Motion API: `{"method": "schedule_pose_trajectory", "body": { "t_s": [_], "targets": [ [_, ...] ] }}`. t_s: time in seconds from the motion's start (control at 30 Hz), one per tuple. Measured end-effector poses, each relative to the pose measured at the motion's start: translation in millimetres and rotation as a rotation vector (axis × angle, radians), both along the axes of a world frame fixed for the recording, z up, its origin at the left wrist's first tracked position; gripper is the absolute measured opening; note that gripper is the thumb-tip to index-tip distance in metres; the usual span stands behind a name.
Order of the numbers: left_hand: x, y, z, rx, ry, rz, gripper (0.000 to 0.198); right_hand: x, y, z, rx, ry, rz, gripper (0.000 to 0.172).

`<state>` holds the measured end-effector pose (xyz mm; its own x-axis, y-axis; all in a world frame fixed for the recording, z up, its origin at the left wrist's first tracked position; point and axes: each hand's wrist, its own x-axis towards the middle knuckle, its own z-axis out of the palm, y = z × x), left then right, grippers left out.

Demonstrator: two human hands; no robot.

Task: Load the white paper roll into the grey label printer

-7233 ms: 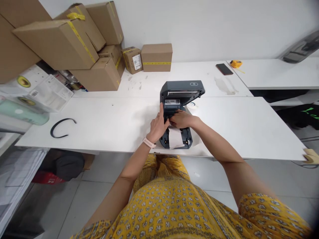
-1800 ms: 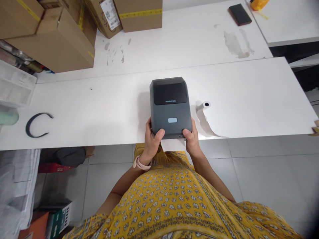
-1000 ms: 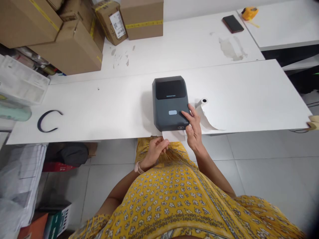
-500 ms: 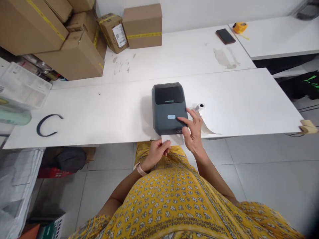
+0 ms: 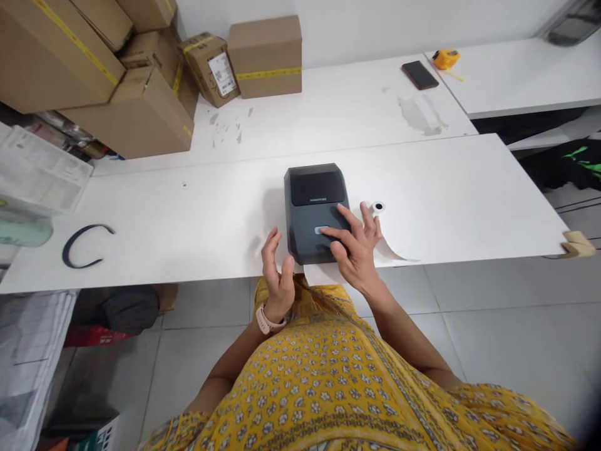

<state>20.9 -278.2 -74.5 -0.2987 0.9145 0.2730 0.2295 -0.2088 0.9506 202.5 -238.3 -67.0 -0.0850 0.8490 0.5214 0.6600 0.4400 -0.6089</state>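
Note:
A dark grey label printer (image 5: 305, 216) sits at the table's front edge. White label paper (image 5: 322, 274) sticks out from its front, over the edge. My right hand (image 5: 355, 250) rests over the printer's right side with fingers spread, the index fingertip on the light-blue button (image 5: 322, 230). Just left of the printer, my left hand (image 5: 278, 275) is raised with fingers apart and nothing in them. Beside my right hand lies a small roll of white paper (image 5: 377, 207), its loose strip (image 5: 392, 252) curling toward the front edge.
Cardboard boxes (image 5: 150, 116) are stacked at the back left. A dark curved band (image 5: 70, 247) lies on the left of the white table (image 5: 460, 200). A phone (image 5: 419, 75) and a yellow tape measure (image 5: 446, 59) lie at the back right. Brown tape (image 5: 578, 244) covers the right corner.
My left hand has let go of the label paper and moved up and left beside the printer. My right index finger has moved left onto the button.

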Motion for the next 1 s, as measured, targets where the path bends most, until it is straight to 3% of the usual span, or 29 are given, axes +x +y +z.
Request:
{"method": "schedule_pose_trajectory", "body": {
  "t_s": [0.1, 0.2, 0.4, 0.57, 0.8, 0.9, 1.0],
  "targets": [
    [5, 0, 0.6, -0.011, -0.017, -0.044, 0.052, 7, -7, -2.8, -0.067, 0.152, 0.101, 0.050],
    [4, 1, 0.6, 0.003, -0.006, -0.082, 0.053, 12, -13, -10.5, -0.132, 0.291, 0.070, 0.063],
    [3, 0, -1.5, -0.093, 0.002, -0.140, 0.057, 15, -18, -29.0, -0.249, 0.364, 0.013, 0.067],
    [4, -4, -8.4, -0.119, 0.040, -0.165, 0.063, 13, -21, -32.0, -0.286, 0.312, 0.006, 0.067],
    [-3, 2, -8.8, -0.043, 0.132, -0.124, 0.061, 11, -22, -18.0, -0.278, 0.232, -0.006, 0.070],
    [-7, 16, 3.6, 0.080, 0.161, -0.100, 0.059, 12, -8, -4.0, -0.191, 0.222, 0.018, 0.070],
    [-11, 45, 22.6, 0.190, 0.064, -0.081, 0.054, 12, 25, 21.5, -0.012, 0.177, 0.063, 0.075]
  ]
}}
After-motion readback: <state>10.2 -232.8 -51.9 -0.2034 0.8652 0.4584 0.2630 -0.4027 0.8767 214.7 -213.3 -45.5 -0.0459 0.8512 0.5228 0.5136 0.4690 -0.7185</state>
